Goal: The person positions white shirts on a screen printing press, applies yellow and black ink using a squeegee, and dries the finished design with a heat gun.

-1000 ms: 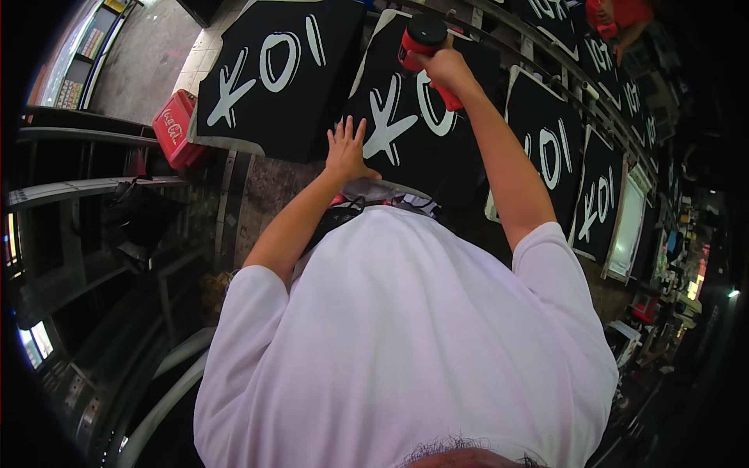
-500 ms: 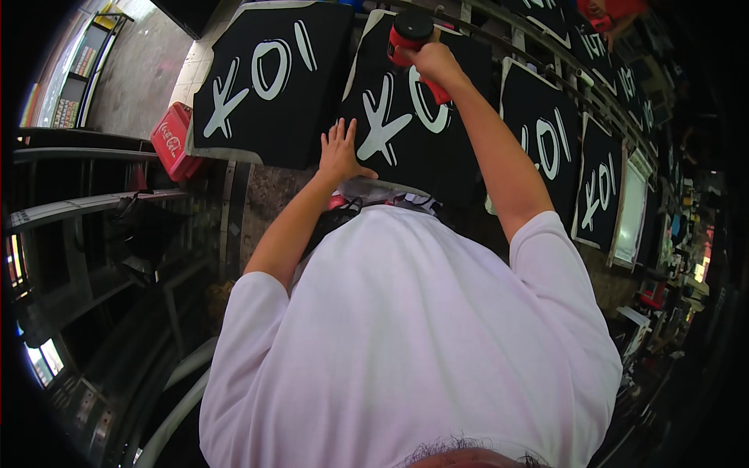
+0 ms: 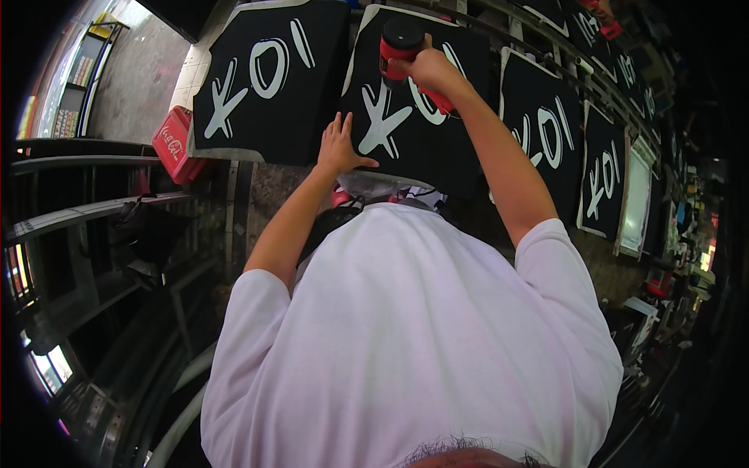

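Note:
My right hand [image 3: 438,72] is wrapped round the handle of a red and black heat gun [image 3: 396,53]. The gun's round black end faces up, and its body hangs over the white lettering of a black fabric panel [image 3: 429,156]. Its lower end is hidden from here. At that panel's near left corner, my left hand [image 3: 339,150] lies flat with fingers stretched and thumb out to the right. A pale board edge shows round the fabric. Another black panel [image 3: 304,117] with the same white print lies to the left.
Further printed panels [image 3: 558,121] run off to the right along a metal rail [image 3: 538,47]. A framed screen [image 3: 636,195] stands beyond them. Left of the panels sits a red crate [image 3: 173,146], near metal racks [image 3: 101,210]. At the far right top another person's hand [image 3: 605,17] shows near something red.
My right hand has brought the heat gun slightly left and nearer me over the lettering. My left hand stays at the panel's corner, its fingers a little closer together.

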`<action>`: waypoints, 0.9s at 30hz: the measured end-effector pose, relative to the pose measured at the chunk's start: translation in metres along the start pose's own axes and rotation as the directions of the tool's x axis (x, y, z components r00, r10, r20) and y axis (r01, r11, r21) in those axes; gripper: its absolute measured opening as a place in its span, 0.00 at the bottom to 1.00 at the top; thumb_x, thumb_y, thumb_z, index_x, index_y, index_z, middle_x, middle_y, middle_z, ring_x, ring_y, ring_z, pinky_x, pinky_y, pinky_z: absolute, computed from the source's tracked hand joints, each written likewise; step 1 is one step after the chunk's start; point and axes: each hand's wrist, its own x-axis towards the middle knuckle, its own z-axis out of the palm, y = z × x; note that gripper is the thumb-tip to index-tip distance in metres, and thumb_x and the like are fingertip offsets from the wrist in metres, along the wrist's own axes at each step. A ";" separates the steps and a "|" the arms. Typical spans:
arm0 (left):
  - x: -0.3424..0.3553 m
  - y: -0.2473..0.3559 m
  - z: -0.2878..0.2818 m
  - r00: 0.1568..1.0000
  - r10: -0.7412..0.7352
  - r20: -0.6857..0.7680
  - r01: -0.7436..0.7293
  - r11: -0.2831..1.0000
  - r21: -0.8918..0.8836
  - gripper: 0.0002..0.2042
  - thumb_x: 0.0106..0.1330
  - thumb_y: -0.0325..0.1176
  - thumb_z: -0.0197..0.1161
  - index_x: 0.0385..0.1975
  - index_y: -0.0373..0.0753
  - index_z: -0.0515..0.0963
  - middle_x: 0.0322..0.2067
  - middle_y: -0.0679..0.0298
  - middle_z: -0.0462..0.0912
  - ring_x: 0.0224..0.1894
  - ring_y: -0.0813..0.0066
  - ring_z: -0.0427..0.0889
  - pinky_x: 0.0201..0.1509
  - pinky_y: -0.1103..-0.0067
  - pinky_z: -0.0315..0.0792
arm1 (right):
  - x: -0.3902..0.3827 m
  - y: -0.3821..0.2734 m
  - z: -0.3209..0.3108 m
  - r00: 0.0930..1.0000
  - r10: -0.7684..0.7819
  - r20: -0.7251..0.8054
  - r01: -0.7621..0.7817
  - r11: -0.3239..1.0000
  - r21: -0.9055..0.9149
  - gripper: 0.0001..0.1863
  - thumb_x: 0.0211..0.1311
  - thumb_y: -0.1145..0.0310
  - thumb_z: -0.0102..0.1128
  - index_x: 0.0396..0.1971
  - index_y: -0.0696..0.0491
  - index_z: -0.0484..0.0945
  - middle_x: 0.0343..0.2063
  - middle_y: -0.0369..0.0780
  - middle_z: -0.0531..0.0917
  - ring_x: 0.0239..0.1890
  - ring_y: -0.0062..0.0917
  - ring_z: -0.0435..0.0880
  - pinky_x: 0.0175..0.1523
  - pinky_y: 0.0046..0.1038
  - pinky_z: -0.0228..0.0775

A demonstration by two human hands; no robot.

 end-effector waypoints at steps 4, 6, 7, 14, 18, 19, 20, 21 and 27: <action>0.004 0.007 -0.006 0.999 -0.038 -0.016 0.036 0.994 -0.105 0.69 0.29 0.62 0.83 0.74 0.36 0.51 0.73 0.42 0.51 0.73 0.46 0.56 0.76 0.63 0.55 | -0.014 0.003 0.000 0.999 -0.004 0.050 0.005 1.000 -0.020 0.43 0.62 0.42 0.65 0.57 0.66 0.62 0.23 0.44 0.82 0.20 0.29 0.84 0.29 0.31 0.79; 0.004 0.004 -0.006 0.998 -0.065 -0.019 0.062 0.988 -0.145 0.69 0.30 0.61 0.83 0.73 0.35 0.51 0.73 0.42 0.51 0.73 0.46 0.56 0.76 0.63 0.55 | -0.021 0.001 0.003 0.999 0.006 0.032 -0.005 1.000 -0.026 0.45 0.62 0.42 0.66 0.59 0.65 0.57 0.23 0.44 0.82 0.20 0.30 0.84 0.29 0.31 0.78; 0.004 0.003 -0.005 0.996 -0.079 -0.034 0.073 0.987 -0.142 0.68 0.31 0.61 0.83 0.73 0.34 0.51 0.73 0.41 0.51 0.73 0.46 0.56 0.75 0.63 0.56 | -0.025 0.001 0.004 1.000 0.010 0.015 -0.010 0.999 -0.036 0.47 0.61 0.42 0.66 0.62 0.64 0.53 0.23 0.45 0.82 0.19 0.30 0.84 0.29 0.32 0.78; 0.006 -0.003 -0.003 0.997 -0.012 -0.071 0.004 0.993 -0.114 0.67 0.32 0.60 0.83 0.72 0.32 0.52 0.72 0.40 0.53 0.73 0.44 0.55 0.75 0.62 0.55 | -0.050 -0.003 0.013 0.998 0.048 0.035 -0.046 0.997 -0.054 0.47 0.60 0.45 0.68 0.62 0.63 0.54 0.23 0.46 0.83 0.19 0.30 0.84 0.28 0.31 0.77; 0.006 0.000 -0.004 0.993 0.033 -0.111 -0.041 0.997 -0.071 0.66 0.33 0.61 0.82 0.72 0.32 0.53 0.71 0.40 0.53 0.72 0.44 0.55 0.76 0.62 0.55 | -0.038 -0.002 0.020 1.000 0.001 0.031 -0.005 0.992 0.123 0.47 0.59 0.44 0.68 0.62 0.62 0.54 0.22 0.44 0.83 0.19 0.29 0.84 0.28 0.30 0.77; 0.005 0.002 -0.004 0.995 0.040 -0.094 -0.047 0.996 -0.073 0.66 0.34 0.61 0.82 0.72 0.32 0.53 0.71 0.40 0.53 0.72 0.43 0.55 0.76 0.62 0.55 | -0.033 -0.005 0.028 0.999 -0.023 -0.032 0.024 0.998 0.051 0.46 0.59 0.44 0.68 0.61 0.62 0.54 0.22 0.43 0.83 0.19 0.28 0.83 0.27 0.30 0.77; 0.005 0.003 -0.005 0.996 0.046 -0.077 -0.052 0.996 -0.075 0.66 0.34 0.61 0.82 0.72 0.32 0.53 0.71 0.40 0.53 0.72 0.43 0.55 0.76 0.61 0.54 | -0.031 -0.010 0.033 0.994 -0.052 -0.092 0.050 0.998 -0.023 0.46 0.60 0.44 0.68 0.61 0.62 0.55 0.22 0.42 0.83 0.19 0.27 0.83 0.27 0.29 0.77; 0.005 0.005 -0.006 0.996 0.050 -0.074 -0.055 0.996 -0.072 0.66 0.34 0.61 0.82 0.72 0.32 0.53 0.71 0.40 0.53 0.72 0.43 0.55 0.76 0.61 0.54 | -0.028 -0.012 0.032 0.994 -0.049 -0.095 0.047 0.999 -0.019 0.46 0.60 0.44 0.68 0.61 0.62 0.55 0.22 0.42 0.83 0.19 0.27 0.83 0.27 0.29 0.77; 0.002 0.007 -0.010 0.992 0.130 0.008 -0.128 0.987 -0.093 0.63 0.37 0.62 0.80 0.71 0.32 0.55 0.72 0.41 0.53 0.72 0.43 0.56 0.76 0.59 0.54 | -0.024 -0.004 0.019 0.978 -0.052 -0.204 0.034 0.995 -0.091 0.46 0.59 0.44 0.69 0.60 0.64 0.56 0.24 0.42 0.83 0.19 0.28 0.83 0.28 0.30 0.77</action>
